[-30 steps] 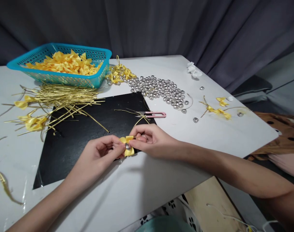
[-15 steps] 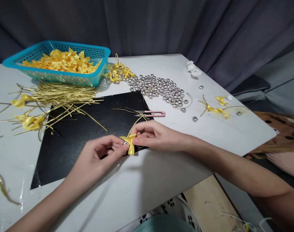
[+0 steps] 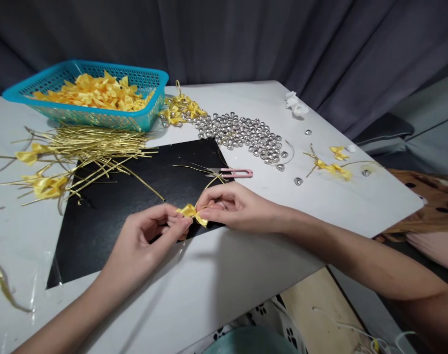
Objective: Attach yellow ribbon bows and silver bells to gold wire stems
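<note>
From where I stand: no lettering, label, brand or number legible. Only printed marks seen: dark paw prints (image 3: 260, 309) on white cloth (image 3: 273, 315), near side, below table edge (image 3: 246, 312).

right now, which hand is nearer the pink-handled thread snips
Right: the right hand is on the near side of the pink-handled thread snips; the left hand is farther off, toward the person and left.

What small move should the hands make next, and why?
Probably the right hand should pull the gold wire snug while the left hand steadies the yellow bow: both hands pinch the bow, and the wire arcs beyond the right hand.
</note>
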Action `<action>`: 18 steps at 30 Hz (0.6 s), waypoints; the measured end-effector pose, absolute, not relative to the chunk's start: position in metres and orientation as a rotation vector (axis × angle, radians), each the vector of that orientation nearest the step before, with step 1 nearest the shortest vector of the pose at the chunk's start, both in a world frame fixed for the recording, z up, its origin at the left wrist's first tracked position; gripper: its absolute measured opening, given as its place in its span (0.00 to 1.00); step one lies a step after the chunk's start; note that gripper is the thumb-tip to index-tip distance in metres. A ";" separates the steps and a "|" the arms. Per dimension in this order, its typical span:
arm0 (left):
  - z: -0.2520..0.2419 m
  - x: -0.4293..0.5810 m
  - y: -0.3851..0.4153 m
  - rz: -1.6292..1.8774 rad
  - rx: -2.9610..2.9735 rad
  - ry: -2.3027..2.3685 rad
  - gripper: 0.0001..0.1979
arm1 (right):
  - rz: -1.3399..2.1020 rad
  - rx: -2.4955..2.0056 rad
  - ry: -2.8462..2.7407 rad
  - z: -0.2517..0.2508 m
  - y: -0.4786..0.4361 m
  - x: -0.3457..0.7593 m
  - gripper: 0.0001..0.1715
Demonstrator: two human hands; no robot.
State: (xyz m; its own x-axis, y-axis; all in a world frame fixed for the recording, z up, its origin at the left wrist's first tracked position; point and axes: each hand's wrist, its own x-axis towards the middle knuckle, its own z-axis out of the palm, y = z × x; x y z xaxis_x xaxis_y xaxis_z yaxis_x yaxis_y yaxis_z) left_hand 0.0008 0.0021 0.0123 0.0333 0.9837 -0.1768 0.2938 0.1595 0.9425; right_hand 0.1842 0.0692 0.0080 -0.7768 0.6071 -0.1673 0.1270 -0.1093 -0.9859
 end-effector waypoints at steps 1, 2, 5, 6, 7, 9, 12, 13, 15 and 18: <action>0.013 0.000 0.003 0.861 1.325 1.442 0.11 | 1.964 -0.797 -1.811 0.008 0.069 0.184 0.09; 0.014 0.000 0.003 0.827 1.340 1.425 0.12 | 1.976 -0.787 -1.804 0.008 0.069 0.184 0.09; 0.017 -0.002 0.004 0.738 1.389 1.354 0.12 | 1.992 -0.790 -1.843 0.009 0.068 0.184 0.11; 0.017 -0.002 0.004 0.735 1.391 1.339 0.12 | 1.994 -0.803 -1.867 0.009 0.068 0.184 0.11; 0.017 -0.003 0.004 0.750 1.383 1.338 0.11 | 1.993 -0.817 -1.885 0.009 0.068 0.184 0.12; 0.015 -0.002 0.002 0.795 1.364 1.372 0.10 | 1.999 -0.842 -1.894 0.009 0.068 0.184 0.13; 0.012 -0.001 0.000 0.816 1.371 1.431 0.08 | 2.014 -0.844 -1.855 0.006 0.068 0.183 0.16; 0.011 0.000 0.000 0.812 1.370 1.434 0.08 | 2.014 -0.856 -1.847 0.006 0.068 0.183 0.17; 0.011 0.000 0.000 0.810 1.360 1.426 0.08 | 1.996 -0.900 -1.868 0.006 0.066 0.181 0.17; 0.011 -0.001 0.000 0.813 1.388 1.397 0.10 | 2.004 -0.981 -1.904 0.009 0.063 0.179 0.15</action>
State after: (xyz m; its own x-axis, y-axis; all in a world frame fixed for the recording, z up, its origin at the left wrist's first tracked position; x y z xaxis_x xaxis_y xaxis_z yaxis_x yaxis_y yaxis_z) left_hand -0.0005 -0.0002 0.0113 0.1189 0.9773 -0.1753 0.3308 0.1274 0.9351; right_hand 0.1786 0.0627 0.0089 -0.7570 0.5709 -0.3178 0.2881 -0.1448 -0.9466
